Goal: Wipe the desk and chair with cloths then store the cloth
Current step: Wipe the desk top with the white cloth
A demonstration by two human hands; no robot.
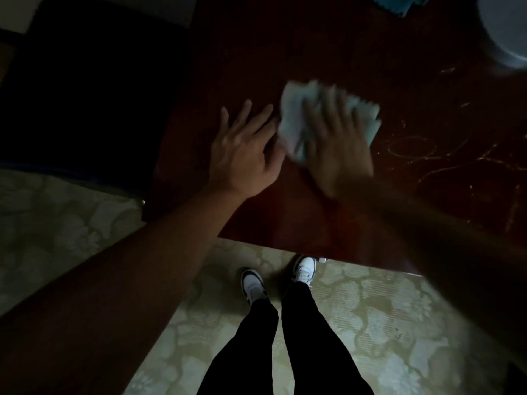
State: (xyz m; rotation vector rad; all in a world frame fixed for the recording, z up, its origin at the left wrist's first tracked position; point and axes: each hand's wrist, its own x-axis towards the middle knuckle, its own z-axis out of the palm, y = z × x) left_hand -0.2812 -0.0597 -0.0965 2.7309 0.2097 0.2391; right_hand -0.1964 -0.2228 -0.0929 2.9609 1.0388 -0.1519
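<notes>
The person stands at the near edge of the dark red bench, feet on the patterned floor, and works its top with both hands. The right hand lies flat on a pale cloth, fingers spread and fairly straight, pressing it onto the wood; judged from this flat palm, the aim is wide contact for wiping rather than a lift. The hand and cloth are blurred, which suggests a stroke in progress, direction not determinable. The cloth is bunched, with its edges showing past the fingers on the far and right sides. The left hand rests just left of the cloth, its grip apart, fingers extended on the bench and holding nothing; probably it braces the body while leaning over. Pale curled streaks mark the wood to the right of the cloth, likely the area yet to be wiped. A second, blue cloth lies at the far edge, well apart from the hands, presumably kept for another pass. A pale rounded object sits at the far right, its identity unclear. A dark shape at the left may be the chair; too dim to confirm. Storage not yet reached.
</notes>
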